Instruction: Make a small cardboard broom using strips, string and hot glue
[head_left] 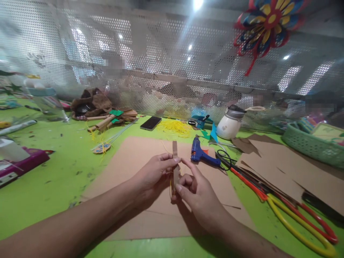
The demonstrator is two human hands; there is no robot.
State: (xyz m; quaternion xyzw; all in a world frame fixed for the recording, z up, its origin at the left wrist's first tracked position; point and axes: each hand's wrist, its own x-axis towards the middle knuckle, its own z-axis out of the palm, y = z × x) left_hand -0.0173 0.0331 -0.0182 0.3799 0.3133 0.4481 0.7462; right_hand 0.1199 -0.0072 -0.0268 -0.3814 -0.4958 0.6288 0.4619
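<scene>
A narrow brown cardboard strip [175, 148] is held upright between both hands, over a large sheet of brown cardboard [129, 168]. My left hand [154, 172] pinches the strip around its middle, thumb in front. My right hand [197, 191] grips its lower part between thumb and curled fingers, with the index finger reaching up to the left thumb tip. A thin yellow strand [170, 188] runs down beside the strip's left edge. Just beyond the right hand, a blue glue gun [201, 154] lies on the sheet.
Large scissors [290, 218] with red and yellow handles lie right, beside cardboard pieces [290, 168]. Toward the back are a phone [151, 123], yellow shreds [174, 128], a white bottle [229, 123] and rolled cardboard [103, 123]. A green basket [309, 143] stands right, a purple power strip [29, 163] left.
</scene>
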